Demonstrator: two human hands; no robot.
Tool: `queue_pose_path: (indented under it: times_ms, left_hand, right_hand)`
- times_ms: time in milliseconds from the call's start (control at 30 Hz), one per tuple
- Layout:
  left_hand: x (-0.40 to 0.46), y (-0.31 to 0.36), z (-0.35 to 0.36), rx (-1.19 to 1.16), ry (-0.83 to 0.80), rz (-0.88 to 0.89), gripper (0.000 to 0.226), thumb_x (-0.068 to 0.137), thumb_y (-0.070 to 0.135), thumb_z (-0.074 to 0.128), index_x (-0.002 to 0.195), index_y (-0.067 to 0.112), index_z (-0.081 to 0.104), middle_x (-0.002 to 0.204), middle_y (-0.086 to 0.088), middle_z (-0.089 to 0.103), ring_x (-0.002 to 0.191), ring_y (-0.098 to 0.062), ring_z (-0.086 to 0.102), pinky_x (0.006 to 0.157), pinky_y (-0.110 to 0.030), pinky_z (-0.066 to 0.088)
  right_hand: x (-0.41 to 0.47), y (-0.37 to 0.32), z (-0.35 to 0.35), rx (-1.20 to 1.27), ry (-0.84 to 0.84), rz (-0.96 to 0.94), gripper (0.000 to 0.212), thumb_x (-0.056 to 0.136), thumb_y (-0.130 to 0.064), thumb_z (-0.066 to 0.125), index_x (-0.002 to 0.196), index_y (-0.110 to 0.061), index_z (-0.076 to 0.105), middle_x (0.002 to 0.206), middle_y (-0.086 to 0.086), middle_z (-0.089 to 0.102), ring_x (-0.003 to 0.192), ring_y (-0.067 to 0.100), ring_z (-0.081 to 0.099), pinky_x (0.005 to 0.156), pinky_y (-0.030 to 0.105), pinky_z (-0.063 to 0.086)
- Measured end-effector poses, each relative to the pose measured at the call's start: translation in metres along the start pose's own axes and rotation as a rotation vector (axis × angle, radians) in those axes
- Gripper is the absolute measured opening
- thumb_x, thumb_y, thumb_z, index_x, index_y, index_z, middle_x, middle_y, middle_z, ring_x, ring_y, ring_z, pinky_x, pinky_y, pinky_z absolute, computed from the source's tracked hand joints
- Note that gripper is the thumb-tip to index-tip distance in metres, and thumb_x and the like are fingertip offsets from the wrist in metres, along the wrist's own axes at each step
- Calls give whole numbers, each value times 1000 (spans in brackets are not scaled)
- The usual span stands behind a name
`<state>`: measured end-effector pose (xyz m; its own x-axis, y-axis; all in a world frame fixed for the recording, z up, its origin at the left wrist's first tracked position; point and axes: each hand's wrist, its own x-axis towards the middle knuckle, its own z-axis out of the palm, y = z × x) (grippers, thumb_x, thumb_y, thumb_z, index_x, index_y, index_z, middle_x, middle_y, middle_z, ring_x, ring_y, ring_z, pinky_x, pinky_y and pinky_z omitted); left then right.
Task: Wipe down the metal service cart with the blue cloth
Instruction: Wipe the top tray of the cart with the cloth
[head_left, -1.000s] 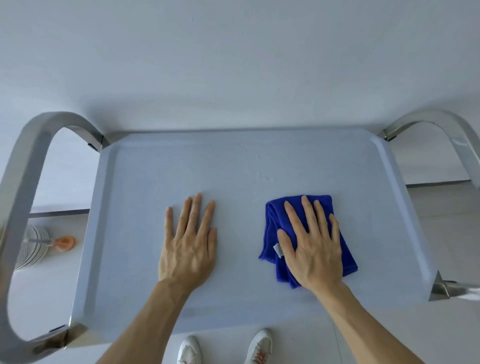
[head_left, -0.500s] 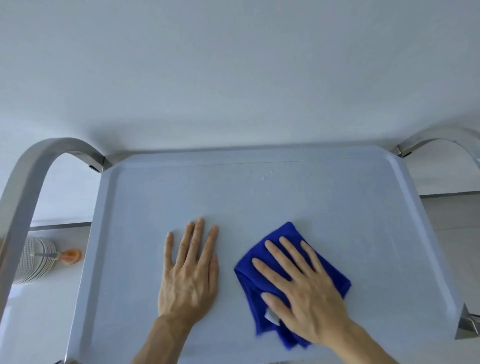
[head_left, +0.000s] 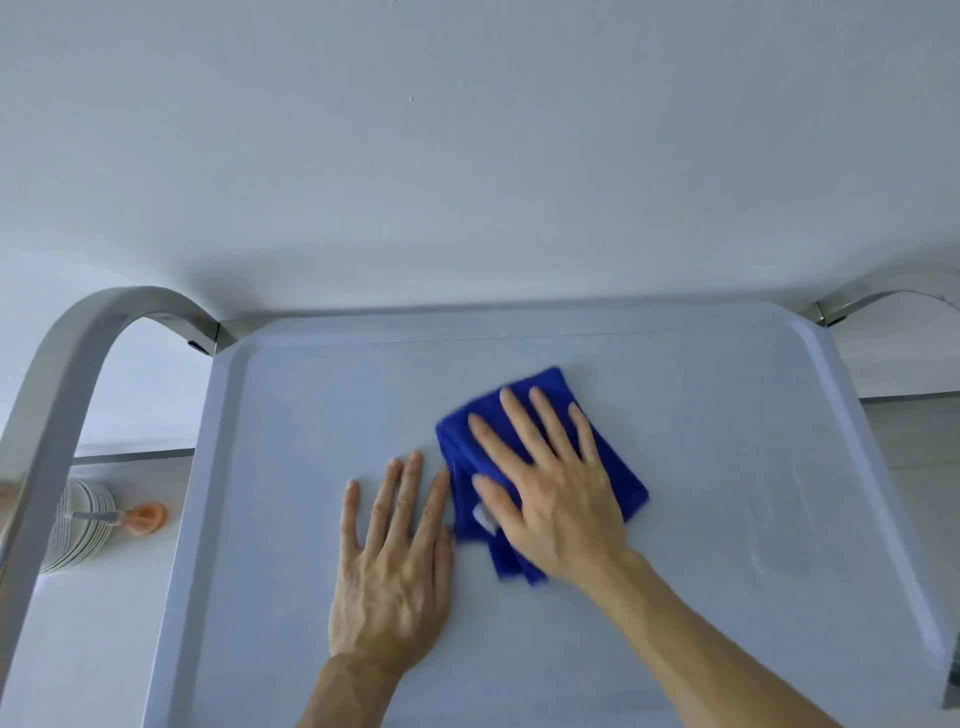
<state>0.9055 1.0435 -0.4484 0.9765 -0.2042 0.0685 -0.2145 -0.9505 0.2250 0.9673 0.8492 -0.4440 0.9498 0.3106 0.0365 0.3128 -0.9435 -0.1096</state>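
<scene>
The service cart's pale top tray (head_left: 322, 405) fills the lower half of the view, with curved metal handles at the left (head_left: 67, 384) and the far right (head_left: 878, 299). A folded blue cloth (head_left: 618, 467) lies near the tray's middle. My right hand (head_left: 550, 483) presses flat on the blue cloth, fingers spread and pointing away and to the left. My left hand (head_left: 395, 566) rests flat on the bare tray just left of the cloth, its fingers apart and holding nothing.
A white wall stands directly behind the cart. On a lower shelf at the left sit a stack of white plates (head_left: 78, 530) and an orange-handled utensil (head_left: 140, 517). Faint wet streaks (head_left: 779, 519) show on the tray's right side.
My right hand has slid the cloth away from me and leftward, from the tray's right part toward the middle. The left hand stayed planted. The view tilted up toward the wall.
</scene>
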Motion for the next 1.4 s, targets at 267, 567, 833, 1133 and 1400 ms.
queue_pose_path:
  times_ms: [267,567,833,1133,1400]
  left_hand:
    - [2,0,2,-37,23,-15,52,100,26,35,152,15,38,161,-12,29,149,-28,27,116,-62,23]
    - [0,-1,3,-20,64,-5,50,98,24,37,145,11,48,158,-13,35,146,-29,33,113,-63,29]
    - [2,-1,3,-31,45,-15,53,98,25,39,150,14,40,161,-11,29,149,-27,27,114,-62,26]
    - [2,-2,4,-14,69,-16,51,98,26,37,147,14,46,158,-12,35,147,-27,31,114,-62,28]
    - [3,0,5,-4,92,-13,51,99,26,35,148,15,44,159,-10,33,148,-26,30,115,-61,26]
  right_hand:
    - [-16,77,-17,-55,-61,41,55,102,-53,29,154,-37,29,165,-1,23,152,24,21,121,51,21]
    - [46,-9,0,0,27,84,58,100,-59,35,153,-36,34,164,5,26,152,31,20,119,58,19]
    - [13,66,-12,-12,3,99,53,102,-53,33,153,-37,34,163,0,27,152,24,23,119,52,25]
    - [104,5,-3,-27,62,351,67,96,-62,34,153,-27,36,162,12,28,150,39,21,119,62,14]
    - [34,83,-12,-31,34,31,56,100,-59,34,152,-39,36,162,-2,30,151,24,24,120,51,22]
